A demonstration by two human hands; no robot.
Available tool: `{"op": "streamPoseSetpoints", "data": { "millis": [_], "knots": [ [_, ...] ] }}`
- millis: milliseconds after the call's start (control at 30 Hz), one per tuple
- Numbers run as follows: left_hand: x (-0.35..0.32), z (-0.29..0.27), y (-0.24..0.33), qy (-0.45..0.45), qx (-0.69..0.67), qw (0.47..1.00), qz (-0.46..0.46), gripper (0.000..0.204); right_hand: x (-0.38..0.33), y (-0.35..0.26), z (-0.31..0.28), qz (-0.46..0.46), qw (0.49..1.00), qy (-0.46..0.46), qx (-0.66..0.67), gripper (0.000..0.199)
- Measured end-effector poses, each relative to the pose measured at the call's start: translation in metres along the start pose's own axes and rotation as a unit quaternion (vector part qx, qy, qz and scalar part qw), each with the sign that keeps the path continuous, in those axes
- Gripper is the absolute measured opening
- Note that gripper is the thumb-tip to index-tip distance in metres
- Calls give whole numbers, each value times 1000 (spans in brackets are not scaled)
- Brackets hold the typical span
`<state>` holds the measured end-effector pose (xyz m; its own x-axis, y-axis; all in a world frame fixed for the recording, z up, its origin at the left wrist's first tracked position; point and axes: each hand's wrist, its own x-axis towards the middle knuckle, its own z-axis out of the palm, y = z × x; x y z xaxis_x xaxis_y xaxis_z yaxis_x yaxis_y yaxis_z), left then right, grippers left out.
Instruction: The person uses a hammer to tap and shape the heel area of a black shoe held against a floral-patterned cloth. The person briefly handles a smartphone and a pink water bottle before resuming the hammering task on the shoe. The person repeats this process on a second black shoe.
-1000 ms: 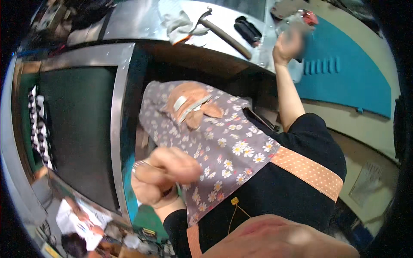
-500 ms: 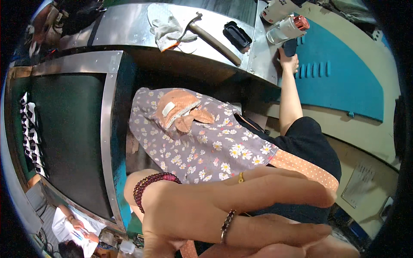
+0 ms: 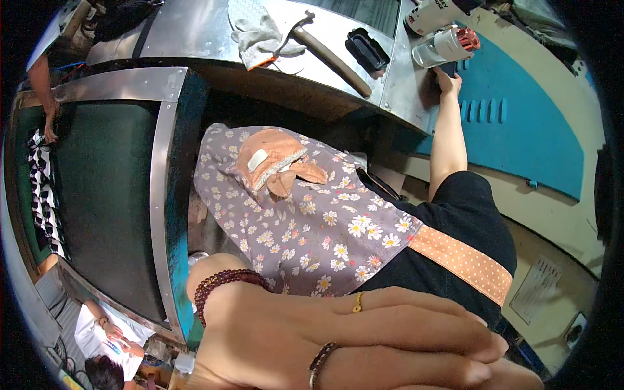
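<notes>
Close in front of me, my left hand [image 3: 305, 331] reaches across the lower part of the view. Its fingers are stretched out and lie close together, with nothing seen in them; the thumb side is partly cut off. It wears a beaded bracelet [image 3: 224, 286] and two rings. At the upper right, my right hand [image 3: 448, 81] is closed round a small dark object [image 3: 447, 67] whose kind I cannot make out. Just beyond that hand, a clear bottle [image 3: 439, 49] with a red lid stands at the metal bench [image 3: 188, 39].
On the bench are grey gloves [image 3: 253, 42], a hammer [image 3: 331, 62] and a black tray [image 3: 368, 50]. A floral apron [image 3: 305, 234] covers my lap. Left, a dark-topped table [image 3: 107, 208] bears patterned cloth [image 3: 44, 195]; another person's arm [image 3: 42, 91] reaches there. A person in white [image 3: 97, 331] is lower left.
My left hand has shifted down a little and its fingers have drawn together. Another person's arm has come in at upper left. The view has tilted slightly; my right hand keeps its grip.
</notes>
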<state>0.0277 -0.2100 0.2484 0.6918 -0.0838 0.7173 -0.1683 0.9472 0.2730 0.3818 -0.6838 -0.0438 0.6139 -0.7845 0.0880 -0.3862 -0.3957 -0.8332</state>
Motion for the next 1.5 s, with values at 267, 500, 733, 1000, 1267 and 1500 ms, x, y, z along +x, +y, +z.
{"op": "streamPoseSetpoints", "data": {
  "millis": [267,500,733,1000,1267,1500],
  "knots": [
    [-1,3,-11,-9,12,999,36,83,-32,-31,0,37,998,-19,-41,105],
    [4,6,-14,-11,0,999,52,85,-42,-28,1,-23,999,38,6,87],
    [9,3,-35,-49,45,994,89,100,-67,-32,-2,-246,895,128,350,30],
    [19,0,-18,13,-17,995,100,98,-92,-52,-42,-335,873,4,355,29],
    [31,0,4,53,-116,990,-66,94,-93,-56,-53,-356,884,6,303,30],
    [30,-33,-32,-135,-107,985,-12,105,-86,-57,-47,-374,895,-5,243,31]
  ]
}}
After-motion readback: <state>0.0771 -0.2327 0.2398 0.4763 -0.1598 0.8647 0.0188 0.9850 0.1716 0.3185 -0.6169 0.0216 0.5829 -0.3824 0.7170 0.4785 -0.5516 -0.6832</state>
